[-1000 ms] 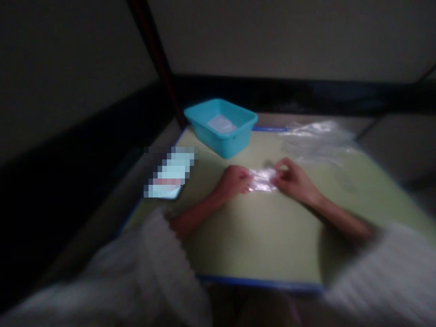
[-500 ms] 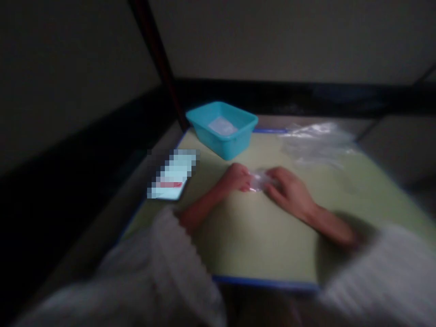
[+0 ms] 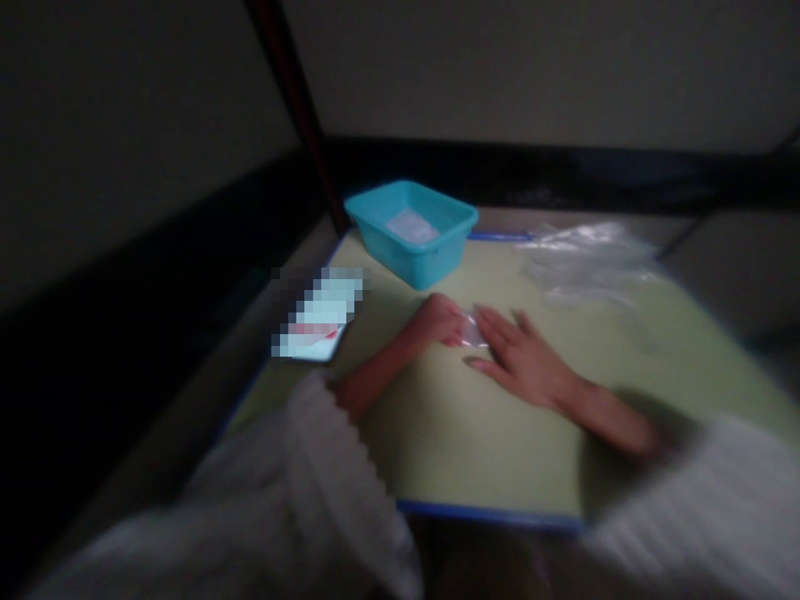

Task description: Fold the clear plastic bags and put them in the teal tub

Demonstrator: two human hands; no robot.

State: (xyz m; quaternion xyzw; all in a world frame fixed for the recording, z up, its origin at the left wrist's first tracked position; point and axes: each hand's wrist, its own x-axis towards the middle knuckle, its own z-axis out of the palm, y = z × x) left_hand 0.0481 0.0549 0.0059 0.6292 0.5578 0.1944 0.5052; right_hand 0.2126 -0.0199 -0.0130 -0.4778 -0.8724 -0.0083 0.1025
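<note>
A small clear plastic bag (image 3: 473,331) lies on the pale yellow-green tabletop (image 3: 487,450), between my two hands. My left hand (image 3: 441,320) is closed, its fingers gripping the bag's left end. My right hand (image 3: 522,354) is spread flat, palm down, with the fingertips resting on the bag's right part and the thumb apart on the table. The bag's right end is hidden under those fingers. Whether anything is inside the bag I cannot tell.
A turquoise plastic basket (image 3: 431,260) stands at the back, with a whitish flat packet (image 3: 412,226) in it. A phone (image 3: 322,321) with a lit, blurred screen lies at the left edge. Crumpled clear plastic (image 3: 584,258) is heaped at the back right.
My right hand has opened from curled fingers at the bag into a flat spread over its right part. My left hand keeps its grip. The view has shifted slightly.
</note>
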